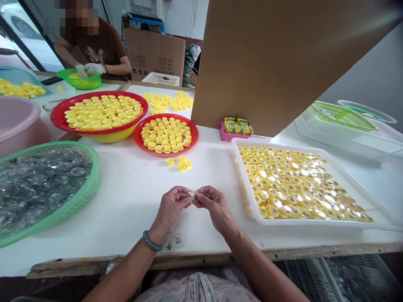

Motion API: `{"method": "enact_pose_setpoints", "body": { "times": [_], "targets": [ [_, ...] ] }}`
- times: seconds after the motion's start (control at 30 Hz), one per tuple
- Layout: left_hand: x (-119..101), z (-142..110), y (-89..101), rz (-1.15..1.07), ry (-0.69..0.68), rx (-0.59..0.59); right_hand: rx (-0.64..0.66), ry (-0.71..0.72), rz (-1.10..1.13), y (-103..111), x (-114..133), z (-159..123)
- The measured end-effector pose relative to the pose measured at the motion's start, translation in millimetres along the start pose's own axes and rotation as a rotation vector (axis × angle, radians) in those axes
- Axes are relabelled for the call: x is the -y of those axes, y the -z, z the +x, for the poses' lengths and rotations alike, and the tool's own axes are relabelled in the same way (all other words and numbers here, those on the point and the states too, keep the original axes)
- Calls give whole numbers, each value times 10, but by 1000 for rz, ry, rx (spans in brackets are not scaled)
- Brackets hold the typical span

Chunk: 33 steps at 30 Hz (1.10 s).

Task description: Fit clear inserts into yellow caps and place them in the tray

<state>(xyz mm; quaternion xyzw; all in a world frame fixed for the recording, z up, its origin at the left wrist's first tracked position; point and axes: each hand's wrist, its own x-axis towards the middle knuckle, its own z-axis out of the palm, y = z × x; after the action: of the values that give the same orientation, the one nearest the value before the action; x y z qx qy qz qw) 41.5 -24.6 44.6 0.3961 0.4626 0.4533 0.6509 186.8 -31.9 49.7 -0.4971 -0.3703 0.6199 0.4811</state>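
One small pale piece sits between left hand and right hand, each grip pinched narrow on it, left of the white plastic tray; right hand nearer tray, long axis too small to tell.

The pale piece between the fingers is partly covered and too small to identify. The frame's left edge cuts off the green basket, pink basin and blue basin. At upper left, a person's head is blurred. The panel runs past the top edge; print on the box, top centre, is illegible.
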Motion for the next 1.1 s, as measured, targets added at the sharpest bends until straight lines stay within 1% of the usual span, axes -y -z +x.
{"method": "enact_pose_setpoints", "body": {
  "times": [0.07,0.1,0.17,0.27,0.33,0.37,0.43,0.53,0.6,0.67,0.73,0.77,0.83,0.93,1.03,1.1],
  "targets": [
    [-37,17,64,-46,42,24,21,21,-73,-5,-25,-35],
    [-60,28,105,-59,73,53,39,49,-146,8,-24,-53],
    [-105,52,191,-59,141,130,89,160,-341,50,13,-87],
    [-138,77,275,-50,208,243,236,349,-614,94,119,-123],
    [-134,78,283,-53,216,275,321,399,-726,85,177,-136],
    [-126,74,277,-53,217,281,330,406,-768,71,190,-141],
    [-99,61,254,-50,212,271,287,417,-825,36,177,-146],
    [-52,33,225,-63,201,237,217,401,-796,-11,71,-148],
    [-33,9,209,-78,206,203,179,321,-659,-29,-22,-144],
    [-35,-20,191,-95,198,172,119,206,-449,-36,-96,-134],
    [-53,-52,168,-109,160,153,59,121,-263,-36,-135,-122],
    [-63,-67,157,-111,131,145,40,103,-204,-34,-140,-115],
    [-73,-93,142,-90,74,133,23,102,-154,-27,-136,-105],
    [-45,-111,146,21,-24,98,16,150,-219,-17,-121,-110],
    [10,-111,176,110,-88,35,64,274,-465,-16,-120,-151],
    [35,-110,193,80,-63,8,84,389,-664,-27,-127,-189]
  ]
}}
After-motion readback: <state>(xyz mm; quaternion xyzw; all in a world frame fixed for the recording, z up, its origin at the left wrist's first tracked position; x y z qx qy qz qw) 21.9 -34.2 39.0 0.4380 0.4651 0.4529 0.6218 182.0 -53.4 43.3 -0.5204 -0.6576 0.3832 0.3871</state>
